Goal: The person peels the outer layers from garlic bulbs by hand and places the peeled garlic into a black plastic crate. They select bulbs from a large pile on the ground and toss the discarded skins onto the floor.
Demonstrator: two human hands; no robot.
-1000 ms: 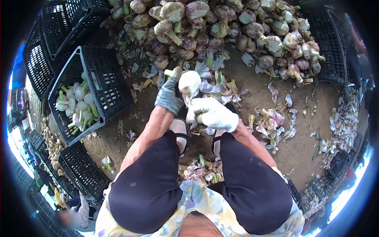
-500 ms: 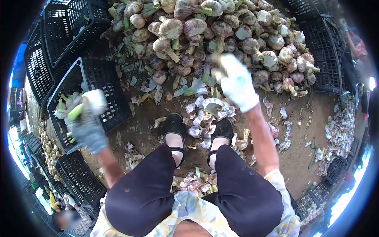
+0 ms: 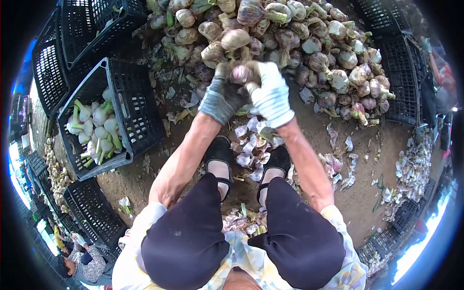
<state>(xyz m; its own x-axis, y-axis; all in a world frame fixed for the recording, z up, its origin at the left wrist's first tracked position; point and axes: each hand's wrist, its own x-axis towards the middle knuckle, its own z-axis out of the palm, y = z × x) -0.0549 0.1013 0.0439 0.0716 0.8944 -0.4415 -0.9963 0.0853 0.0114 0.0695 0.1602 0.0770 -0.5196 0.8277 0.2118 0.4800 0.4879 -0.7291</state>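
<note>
Two gloved hands meet at the near edge of a heap of unpeeled garlic (image 3: 309,43) on the dirt floor (image 3: 372,159). The left hand (image 3: 222,96), in a grey glove, and the right hand (image 3: 270,94), in a white glove, both have their fingers clenched around one purple-skinned garlic bulb (image 3: 240,73), which sits between them just above the front of the heap. The left fingers wrap the bulb from its left and underside; the right fingers close on it from the right and top. Both forearms reach forward from the person's knees.

Below the hands, loose garlic skins (image 3: 251,142) lie scattered on the floor around a pair of black shoes (image 3: 220,154). More skins lie to the right, near the floor's right edge.

To the left of the hands stands a black plastic crate (image 3: 133,111), tilted, with peeled white garlic bulbs (image 3: 94,128) with green stems gathered in its lower left part. Further black crates (image 3: 72,34) are stacked behind it toward the upper left corner, and another crate (image 3: 94,212) lies nearer, at the lower left. More crates (image 3: 401,72) stand past the heap on the right. Another person (image 3: 84,263) crouches in the lower left corner.
</note>
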